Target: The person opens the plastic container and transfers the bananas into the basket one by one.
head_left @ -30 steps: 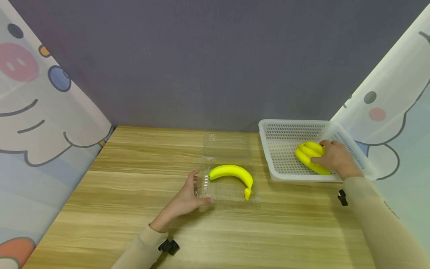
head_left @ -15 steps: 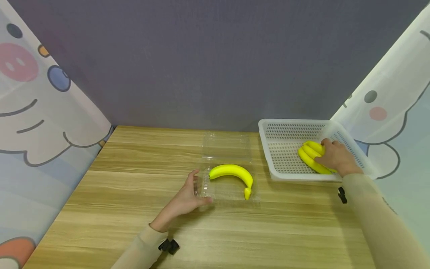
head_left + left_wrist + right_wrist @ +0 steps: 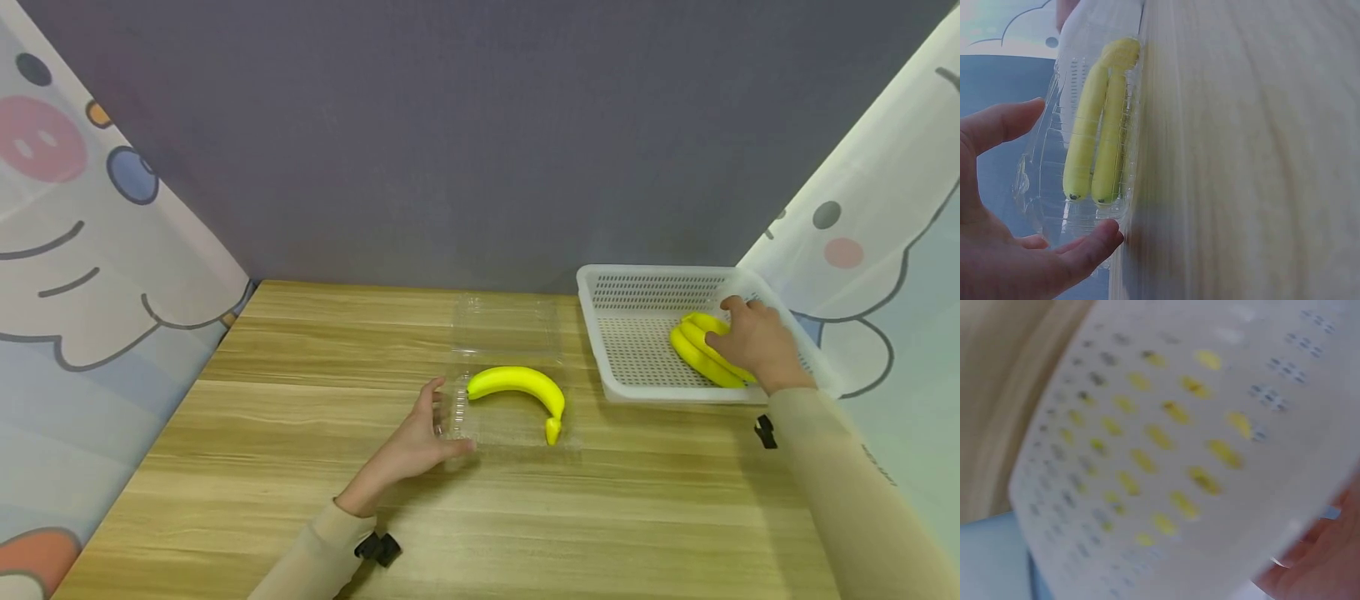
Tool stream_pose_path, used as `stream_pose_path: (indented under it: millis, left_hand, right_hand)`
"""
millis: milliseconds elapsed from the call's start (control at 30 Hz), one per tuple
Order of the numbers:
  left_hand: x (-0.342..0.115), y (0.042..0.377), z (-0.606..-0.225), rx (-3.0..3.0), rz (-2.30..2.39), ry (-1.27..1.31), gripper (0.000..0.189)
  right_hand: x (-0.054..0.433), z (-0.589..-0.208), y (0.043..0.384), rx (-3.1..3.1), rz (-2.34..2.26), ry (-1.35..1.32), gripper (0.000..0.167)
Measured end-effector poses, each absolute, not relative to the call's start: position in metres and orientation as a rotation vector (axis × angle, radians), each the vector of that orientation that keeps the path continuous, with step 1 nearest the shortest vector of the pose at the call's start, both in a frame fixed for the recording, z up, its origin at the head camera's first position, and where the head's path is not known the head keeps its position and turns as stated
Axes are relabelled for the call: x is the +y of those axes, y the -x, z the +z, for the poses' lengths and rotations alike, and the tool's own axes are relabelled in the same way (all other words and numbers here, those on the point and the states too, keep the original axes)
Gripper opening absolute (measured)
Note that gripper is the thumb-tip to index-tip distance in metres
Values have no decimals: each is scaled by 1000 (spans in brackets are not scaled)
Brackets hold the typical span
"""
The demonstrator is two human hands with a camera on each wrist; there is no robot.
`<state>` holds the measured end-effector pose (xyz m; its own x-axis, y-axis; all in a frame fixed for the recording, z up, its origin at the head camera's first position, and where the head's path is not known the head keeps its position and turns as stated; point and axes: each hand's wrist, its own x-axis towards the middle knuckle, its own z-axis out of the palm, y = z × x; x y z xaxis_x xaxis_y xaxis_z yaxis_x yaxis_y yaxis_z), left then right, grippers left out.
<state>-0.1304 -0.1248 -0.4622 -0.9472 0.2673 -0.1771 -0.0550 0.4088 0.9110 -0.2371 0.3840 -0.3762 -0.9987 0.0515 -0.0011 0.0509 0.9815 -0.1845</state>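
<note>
A clear plastic clamshell box (image 3: 504,429) lies with its lid (image 3: 504,325) folded back on the wooden table. In its tray lies a yellow banana (image 3: 525,381), stem end toward the front right. Thumb and fingers of my left hand (image 3: 415,442) hold the box's left end. The left wrist view shows two banana shapes through the box wall (image 3: 1041,181). My right hand (image 3: 759,342) reaches into the white basket (image 3: 626,392), thumb and curled fingers on a banana of the yellow bunch (image 3: 701,354). Fingertips on its far side are hidden.
The wooden table (image 3: 300,467) ends at a grey back wall (image 3: 480,167). Patterned curtains (image 3: 75,292) stand on both sides. The basket's slotted wall (image 3: 1147,444) fills the right wrist view, yellow showing through its slots.
My right hand has risen slightly toward the back of the basket, and the bananas under it have shifted right. The left hand, box and banana in it stay put.
</note>
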Motion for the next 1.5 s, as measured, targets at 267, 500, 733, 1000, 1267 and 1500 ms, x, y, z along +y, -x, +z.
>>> stream_pose_path:
  millis: [267, 500, 733, 1000, 1267, 1500]
  left_hand:
    - [-125, 131, -463, 2382, 1537, -190, 116]
    - [-126, 131, -463, 2386, 1537, -191, 116]
    - [-126, 131, -463, 2381, 1539, -189, 116]
    - [-126, 131, -462, 2395, 1525, -192, 115]
    - [-127, 132, -462, 2395, 1520, -189, 116]
    - [-127, 132, -462, 2385, 1527, -190, 115]
  right_hand:
    - [368, -360, 235, -3087, 310, 50, 59]
    - [347, -346, 229, -3005, 351, -28, 49]
    - [323, -335, 224, -2882, 431, -80, 43]
    - [304, -325, 213, -2849, 482, -70, 43]
    - [290, -319, 199, -2756, 537, -129, 40]
    - [277, -322, 191, -2678, 547, -194, 35]
